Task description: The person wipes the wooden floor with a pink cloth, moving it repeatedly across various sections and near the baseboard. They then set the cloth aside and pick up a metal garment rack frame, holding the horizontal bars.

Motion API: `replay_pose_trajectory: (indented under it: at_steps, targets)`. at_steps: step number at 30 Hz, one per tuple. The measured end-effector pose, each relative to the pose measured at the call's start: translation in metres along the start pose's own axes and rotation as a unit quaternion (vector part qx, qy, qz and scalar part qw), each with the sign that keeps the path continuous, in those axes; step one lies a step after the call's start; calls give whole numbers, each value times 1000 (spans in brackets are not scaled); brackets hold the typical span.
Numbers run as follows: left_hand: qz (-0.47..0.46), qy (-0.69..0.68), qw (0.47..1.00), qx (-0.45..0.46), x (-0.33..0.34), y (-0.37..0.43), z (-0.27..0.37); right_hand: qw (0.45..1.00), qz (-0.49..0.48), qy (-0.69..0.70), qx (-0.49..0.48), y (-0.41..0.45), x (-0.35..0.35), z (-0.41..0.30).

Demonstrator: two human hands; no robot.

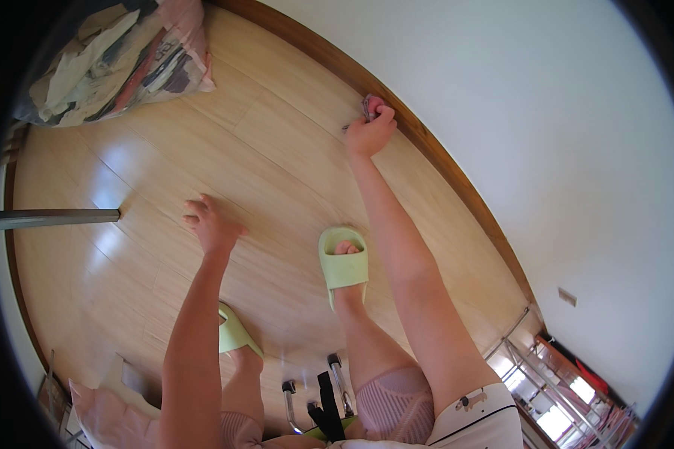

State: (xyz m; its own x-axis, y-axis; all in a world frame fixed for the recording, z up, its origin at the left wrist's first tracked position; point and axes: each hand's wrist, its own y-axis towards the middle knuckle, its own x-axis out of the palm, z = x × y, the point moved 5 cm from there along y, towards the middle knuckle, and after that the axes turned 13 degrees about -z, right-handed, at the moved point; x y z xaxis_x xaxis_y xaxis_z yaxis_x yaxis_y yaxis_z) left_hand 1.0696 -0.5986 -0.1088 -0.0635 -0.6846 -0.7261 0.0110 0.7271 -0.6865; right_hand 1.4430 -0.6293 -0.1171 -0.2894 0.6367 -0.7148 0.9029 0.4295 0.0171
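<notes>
My right hand (373, 133) is stretched out to the foot of the wall and grips a bunched cloth (374, 104), pink and grey. It is held against or very close to the brown wooden baseboard (427, 143); the fingers hide part of it. My left hand (210, 224) hangs over the wood-look floor (275, 163) with fingers spread and nothing in them. Between the two arms, a light green slide slipper (345, 269) is on my right foot. Its pair (236, 331) is on my left foot, partly covered by my left forearm.
A clear plastic bag (118, 67) stuffed with fabric lies at the upper left. A dark metal leg (62, 218) reaches in from the left. Chrome stool legs (340, 381) stand below me. A metal rack (545, 376) is at the lower right, beside the white wall (539, 140).
</notes>
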Motion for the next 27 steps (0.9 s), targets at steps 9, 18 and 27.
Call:
replay_pose_trajectory:
  at_steps: [9,18,27]
  targets:
    - [-19,-72,997,-3,-8,-4,6,966,-160,-93,-182,28,106,-105]
    - [-28,-53,998,-9,-13,-5,-6,856,-305,-132,-397,45,164,-240]
    - [-16,-60,998,10,-4,2,-6,827,-330,-281,-357,41,218,-213]
